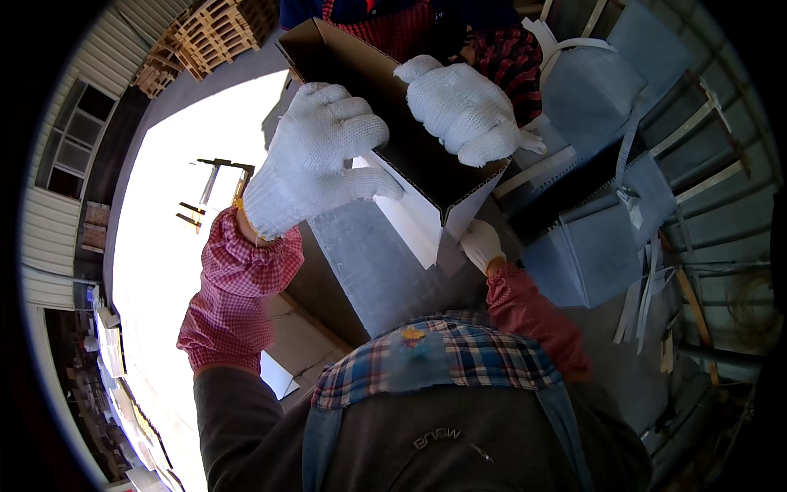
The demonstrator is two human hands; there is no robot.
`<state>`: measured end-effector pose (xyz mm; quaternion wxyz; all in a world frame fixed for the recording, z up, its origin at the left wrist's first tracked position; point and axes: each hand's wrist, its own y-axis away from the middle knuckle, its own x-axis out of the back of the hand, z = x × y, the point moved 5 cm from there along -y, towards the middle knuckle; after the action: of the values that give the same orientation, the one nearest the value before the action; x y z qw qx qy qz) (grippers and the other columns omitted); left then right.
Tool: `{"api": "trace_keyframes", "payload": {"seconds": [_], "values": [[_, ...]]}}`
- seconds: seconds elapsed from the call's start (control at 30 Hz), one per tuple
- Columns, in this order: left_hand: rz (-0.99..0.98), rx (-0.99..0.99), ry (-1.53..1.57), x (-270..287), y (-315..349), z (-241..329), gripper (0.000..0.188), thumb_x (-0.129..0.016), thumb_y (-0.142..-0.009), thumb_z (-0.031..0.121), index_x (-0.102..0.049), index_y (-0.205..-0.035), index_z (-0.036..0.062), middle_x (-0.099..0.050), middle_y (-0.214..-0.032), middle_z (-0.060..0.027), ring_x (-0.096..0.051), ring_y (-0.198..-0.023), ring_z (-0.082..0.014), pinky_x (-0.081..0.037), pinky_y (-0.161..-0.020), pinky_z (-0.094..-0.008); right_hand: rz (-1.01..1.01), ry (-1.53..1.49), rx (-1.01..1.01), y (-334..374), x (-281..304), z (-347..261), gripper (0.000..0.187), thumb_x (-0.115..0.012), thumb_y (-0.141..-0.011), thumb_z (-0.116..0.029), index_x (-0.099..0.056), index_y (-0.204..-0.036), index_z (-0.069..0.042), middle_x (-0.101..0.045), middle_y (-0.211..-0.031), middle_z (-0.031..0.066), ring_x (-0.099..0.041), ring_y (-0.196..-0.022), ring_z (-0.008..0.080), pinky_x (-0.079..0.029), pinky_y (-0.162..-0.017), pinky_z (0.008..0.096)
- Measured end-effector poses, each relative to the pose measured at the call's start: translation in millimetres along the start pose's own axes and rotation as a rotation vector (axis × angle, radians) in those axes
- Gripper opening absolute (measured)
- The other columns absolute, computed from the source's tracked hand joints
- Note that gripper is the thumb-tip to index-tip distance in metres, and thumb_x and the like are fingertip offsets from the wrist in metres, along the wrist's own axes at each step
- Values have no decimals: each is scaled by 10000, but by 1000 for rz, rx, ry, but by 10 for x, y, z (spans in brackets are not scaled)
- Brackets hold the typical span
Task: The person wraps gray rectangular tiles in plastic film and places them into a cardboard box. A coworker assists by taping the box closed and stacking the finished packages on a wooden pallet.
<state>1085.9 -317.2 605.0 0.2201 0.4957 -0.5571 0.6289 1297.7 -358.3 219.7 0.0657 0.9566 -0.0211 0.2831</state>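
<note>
A tall, open-topped cardboard box (407, 215), white outside and brown inside, stands slanting away from me. My left hand (316, 160), in a white knit glove, grips the top edge of its left wall; the fingers curl over the rim and the thumb lies along the outer face. Low at the box's near end is my right hand (482, 246), also gloved, touching the lower corner; its fingertips are hidden. Another person's white-gloved hand (463, 107) reaches across the opening from the far right side. Under the box lies a grey flat surface (348, 254).
Across from me stands a person in a red checked apron (385, 33). Grey sheets (590, 98) and pale strips (648, 287) lie to the right. Wooden pallets (217, 37) are stacked at the far left, beyond a sunlit floor. A brown carton (299, 348) sits beside my left arm.
</note>
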Motion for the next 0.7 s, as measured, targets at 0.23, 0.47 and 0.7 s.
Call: {"api": "trace_keyframes", "payload": {"seconds": [0.23,0.47,0.7], "values": [[-9,5,9,36,89,-13,503,-911,-574,412,-714,-880,64,-691,-932,-131,-627,-896,-318,-501,-825,-409,5,433,260,-65,-91,171,181,-625,-853,-189,-727,-891,-45,-718,-873,169,-682,-834,396,-552,-748,494],[48,-30,-19,-23,-24,147,431,-904,-605,325,-722,-885,52,-692,-904,-133,-638,-897,-324,-506,-845,-423,-44,353,177,-96,-158,306,301,-513,-970,-276,-722,-1016,-65,-723,-972,233,-667,-931,469,-541,-820,526],[18,-5,-23,-38,98,160,476,-896,-602,396,-727,-890,57,-693,-892,-127,-654,-898,-326,-503,-913,-424,2,269,123,-7,-150,179,303,-559,-950,-283,-712,-977,-22,-715,-944,266,-672,-920,475,-540,-811,529]]}}
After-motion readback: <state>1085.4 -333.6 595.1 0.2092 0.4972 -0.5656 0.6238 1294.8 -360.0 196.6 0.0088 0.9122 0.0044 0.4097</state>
